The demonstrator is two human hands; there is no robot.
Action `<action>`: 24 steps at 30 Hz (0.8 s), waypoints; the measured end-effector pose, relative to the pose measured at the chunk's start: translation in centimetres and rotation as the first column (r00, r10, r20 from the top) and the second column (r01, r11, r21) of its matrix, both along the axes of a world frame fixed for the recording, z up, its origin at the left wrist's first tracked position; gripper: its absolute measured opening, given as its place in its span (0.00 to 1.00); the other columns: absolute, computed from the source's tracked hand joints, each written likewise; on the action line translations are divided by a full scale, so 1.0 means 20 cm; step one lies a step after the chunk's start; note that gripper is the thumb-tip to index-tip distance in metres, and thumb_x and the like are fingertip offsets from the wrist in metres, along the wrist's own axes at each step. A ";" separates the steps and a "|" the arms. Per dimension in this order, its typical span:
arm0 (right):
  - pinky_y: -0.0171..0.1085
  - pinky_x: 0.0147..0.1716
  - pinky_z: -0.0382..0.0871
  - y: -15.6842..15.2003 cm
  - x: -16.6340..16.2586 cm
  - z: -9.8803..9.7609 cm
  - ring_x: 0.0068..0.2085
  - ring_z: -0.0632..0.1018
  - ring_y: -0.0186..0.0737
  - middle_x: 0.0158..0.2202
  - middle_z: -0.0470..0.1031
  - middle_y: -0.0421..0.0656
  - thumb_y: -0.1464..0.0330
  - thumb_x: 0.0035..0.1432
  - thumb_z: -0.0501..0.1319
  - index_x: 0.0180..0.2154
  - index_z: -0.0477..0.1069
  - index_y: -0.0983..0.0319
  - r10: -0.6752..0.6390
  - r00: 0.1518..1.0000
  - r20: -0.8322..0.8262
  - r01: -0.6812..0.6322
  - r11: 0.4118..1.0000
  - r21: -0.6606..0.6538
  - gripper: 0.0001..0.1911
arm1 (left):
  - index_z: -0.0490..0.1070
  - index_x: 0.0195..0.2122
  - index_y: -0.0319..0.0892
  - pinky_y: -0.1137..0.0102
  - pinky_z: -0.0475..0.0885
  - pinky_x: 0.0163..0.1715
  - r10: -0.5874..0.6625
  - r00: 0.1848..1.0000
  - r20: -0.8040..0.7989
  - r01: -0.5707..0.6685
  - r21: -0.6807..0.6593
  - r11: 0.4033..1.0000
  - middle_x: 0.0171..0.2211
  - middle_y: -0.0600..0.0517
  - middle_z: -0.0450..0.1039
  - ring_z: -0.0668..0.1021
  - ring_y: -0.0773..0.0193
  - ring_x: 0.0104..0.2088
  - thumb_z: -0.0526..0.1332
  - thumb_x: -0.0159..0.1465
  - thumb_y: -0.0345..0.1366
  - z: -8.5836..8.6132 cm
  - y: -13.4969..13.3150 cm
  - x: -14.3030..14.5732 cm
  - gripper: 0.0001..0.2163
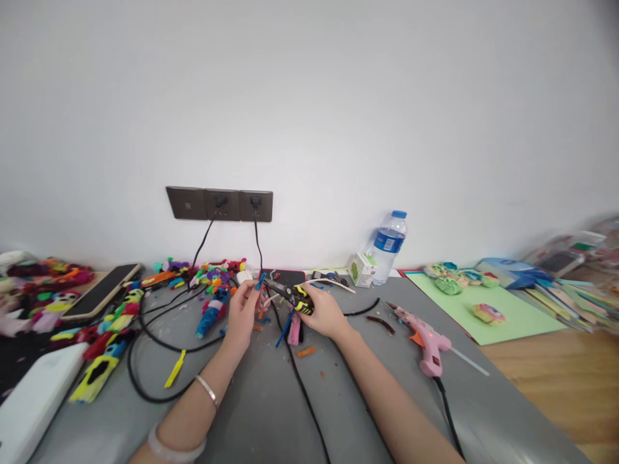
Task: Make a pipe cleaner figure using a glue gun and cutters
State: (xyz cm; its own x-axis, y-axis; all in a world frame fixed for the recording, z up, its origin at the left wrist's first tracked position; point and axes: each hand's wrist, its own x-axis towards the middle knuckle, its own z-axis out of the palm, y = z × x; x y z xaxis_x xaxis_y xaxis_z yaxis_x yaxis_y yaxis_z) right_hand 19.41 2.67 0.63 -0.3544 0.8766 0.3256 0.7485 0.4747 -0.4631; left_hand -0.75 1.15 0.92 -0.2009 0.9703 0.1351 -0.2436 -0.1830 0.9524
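Observation:
My left hand point(243, 310) is closed, pinching a short blue fuzzy strip point(260, 281), which looks like pipe cleaner, between thumb and fingertips. Wrapped round the yellow-and-black handles of a pair of pliers point(286, 292) is my right hand point(325, 314). The pliers' jaws point left and reach close to the blue strip; whether they touch it I cannot tell. Below the hands lie a pink fuzzy piece point(294, 330) and another thin blue strip point(284, 330). A blue fuzzy figure point(213, 312) lies just left of my left hand.
A pink glue gun point(425, 341) lies at the right, its cord running forward. Black cables point(302, 386) cross the grey table. Behind stand a water bottle point(389, 248) and a small box point(362, 269). Several fuzzy figures, a phone point(102, 291) and a white slab point(43, 399) lie left.

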 end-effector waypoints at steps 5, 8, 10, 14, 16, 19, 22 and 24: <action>0.41 0.43 0.67 0.04 0.02 -0.06 0.44 0.74 0.50 0.42 0.74 0.50 0.69 0.47 0.60 0.46 0.66 0.63 -0.083 0.980 -0.179 0.109 0.984 0.140 0.21 | 0.70 0.33 0.42 0.76 0.67 0.19 0.039 0.999 -0.035 -0.038 0.021 0.999 0.20 0.59 0.62 0.68 0.70 0.18 0.64 0.58 0.46 0.00 0.01 -0.02 0.12; 0.40 0.39 0.67 0.06 0.03 -0.06 0.38 0.74 0.47 0.38 0.73 0.47 0.70 0.48 0.59 0.43 0.66 0.62 -0.146 0.930 -0.336 0.211 0.963 0.165 0.18 | 0.71 0.33 0.42 0.75 0.66 0.21 0.022 0.971 -0.239 0.007 0.119 0.993 0.22 0.57 0.67 0.71 0.68 0.21 0.62 0.60 0.42 0.01 -0.01 -0.02 0.09; 0.38 0.35 0.67 0.07 0.04 -0.06 0.34 0.73 0.43 0.34 0.72 0.44 0.70 0.50 0.58 0.40 0.65 0.61 -0.167 0.880 -0.445 0.259 0.953 0.156 0.13 | 0.72 0.31 0.42 0.74 0.67 0.25 -0.039 0.879 -0.476 0.165 0.225 0.960 0.25 0.55 0.70 0.72 0.67 0.24 0.61 0.61 0.37 0.02 -0.04 0.00 0.05; 0.36 0.34 0.65 0.08 0.06 -0.05 0.31 0.70 0.39 0.30 0.69 0.40 0.69 0.52 0.56 0.37 0.64 0.60 -0.186 0.773 -0.607 0.317 0.941 0.115 0.08 | 0.73 0.29 0.42 0.70 0.68 0.38 -0.048 0.532 -0.845 0.567 0.314 0.762 0.31 0.52 0.75 0.74 0.64 0.34 0.60 0.61 0.29 0.05 -0.12 0.05 0.05; 0.36 0.34 0.64 0.09 0.06 -0.05 0.31 0.70 0.39 0.30 0.68 0.39 0.69 0.52 0.56 0.37 0.63 0.60 -0.204 0.731 -0.651 0.334 0.939 0.081 0.08 | 0.73 0.28 0.43 0.70 0.67 0.38 -0.064 0.405 -0.912 0.676 0.252 0.692 0.30 0.52 0.74 0.74 0.64 0.35 0.60 0.61 0.28 0.05 -0.16 0.07 0.06; 0.36 0.34 0.64 0.11 0.07 -0.06 0.31 0.70 0.39 0.30 0.68 0.39 0.68 0.52 0.55 0.37 0.64 0.61 -0.226 0.686 -0.692 0.349 0.936 0.040 0.09 | 0.71 0.27 0.43 0.69 0.67 0.42 -0.100 0.292 -0.951 0.741 0.159 0.653 0.28 0.54 0.74 0.74 0.65 0.34 0.61 0.59 0.25 0.04 -0.17 0.08 0.06; 0.36 0.34 0.64 0.12 0.07 -0.06 0.31 0.70 0.39 0.29 0.67 0.39 0.68 0.51 0.55 0.37 0.64 0.61 -0.224 0.675 -0.703 0.341 0.940 0.028 0.09 | 0.69 0.26 0.42 0.69 0.65 0.42 -0.141 0.239 -0.961 0.748 0.089 0.658 0.29 0.55 0.75 0.73 0.65 0.34 0.62 0.57 0.24 0.03 -0.16 0.07 0.07; 0.36 0.34 0.64 0.12 0.07 -0.06 0.31 0.70 0.39 0.29 0.67 0.39 0.68 0.52 0.56 0.37 0.64 0.61 -0.222 0.683 -0.696 0.337 0.941 0.031 0.09 | 0.69 0.25 0.43 0.69 0.65 0.42 -0.177 0.207 -0.962 0.748 0.039 0.663 0.30 0.55 0.76 0.73 0.64 0.36 0.62 0.57 0.25 0.03 -0.16 0.07 0.07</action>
